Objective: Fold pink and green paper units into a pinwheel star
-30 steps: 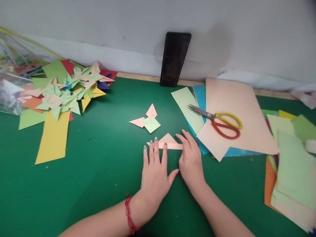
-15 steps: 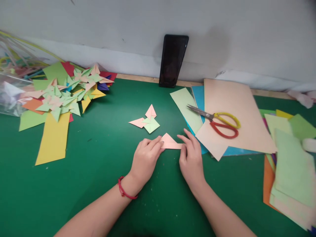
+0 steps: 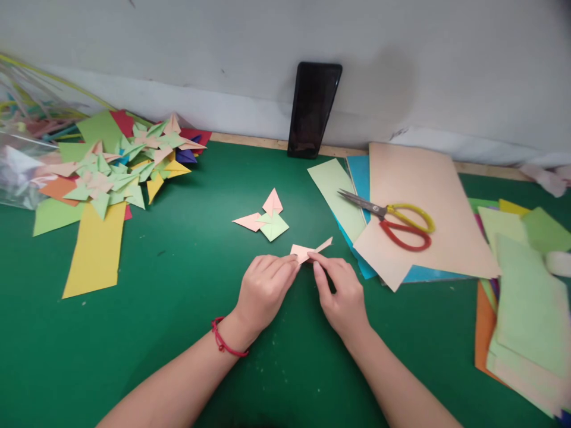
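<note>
A green table [image 3: 178,333] runs up to a pale wall. At centre frame, the left hand [image 3: 263,291] and right hand [image 3: 341,291] both pinch a small folded peach paper [image 3: 306,251], its right tip lifted. It looks light and easily creased (thin craft sheet), best held at the folded edges. Scissors [image 3: 392,223] lie at right.

The hands [image 3: 303,285] cover the near part of the peach folded paper [image 3: 307,249]. At the left frame edge the clear bag [image 3: 20,172] is cut off; lower right, the paper stack [image 3: 526,315] too.
</note>
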Motion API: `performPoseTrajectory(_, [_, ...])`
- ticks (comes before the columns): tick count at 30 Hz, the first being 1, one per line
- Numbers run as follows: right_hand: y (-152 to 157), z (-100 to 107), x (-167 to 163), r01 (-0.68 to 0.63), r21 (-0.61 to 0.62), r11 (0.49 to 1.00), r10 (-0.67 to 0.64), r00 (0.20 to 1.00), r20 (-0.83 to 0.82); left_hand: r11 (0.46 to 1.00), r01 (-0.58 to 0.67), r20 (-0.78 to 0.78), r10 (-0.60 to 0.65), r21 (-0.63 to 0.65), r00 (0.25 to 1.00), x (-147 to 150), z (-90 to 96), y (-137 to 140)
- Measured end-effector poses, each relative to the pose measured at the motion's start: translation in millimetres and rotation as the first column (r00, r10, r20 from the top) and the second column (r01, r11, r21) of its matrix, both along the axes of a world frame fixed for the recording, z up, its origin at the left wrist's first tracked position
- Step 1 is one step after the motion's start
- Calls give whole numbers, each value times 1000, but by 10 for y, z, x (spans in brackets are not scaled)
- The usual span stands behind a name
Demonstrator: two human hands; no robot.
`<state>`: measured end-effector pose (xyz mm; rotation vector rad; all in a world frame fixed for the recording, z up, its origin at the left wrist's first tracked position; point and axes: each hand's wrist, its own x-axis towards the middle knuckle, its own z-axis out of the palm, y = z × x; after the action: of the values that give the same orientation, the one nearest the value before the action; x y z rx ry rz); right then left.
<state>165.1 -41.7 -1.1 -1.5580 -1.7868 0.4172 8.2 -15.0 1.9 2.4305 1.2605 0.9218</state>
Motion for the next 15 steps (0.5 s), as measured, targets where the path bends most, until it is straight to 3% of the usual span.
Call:
performPoseTrajectory(5, [9,1,6,86,-8,996,-86,989,-121,997,72,99,-68,-40,993,-7,14,-9])
performPoseTrajectory(8, [8,-2,17,149,-75,986,-163,961,-226,984,2,228,39,-177,973,-9,13,31])
performPoseTrajectory(11, [11,-13,36,145,-120,982,-177,930,-323,923,-67,364,215,-379,906,1,-3,82])
performPoseTrajectory(15, [20,-29,61,44,-127,991,-92,912,-399,855,29,407,216,-518,887,27,-3,88])
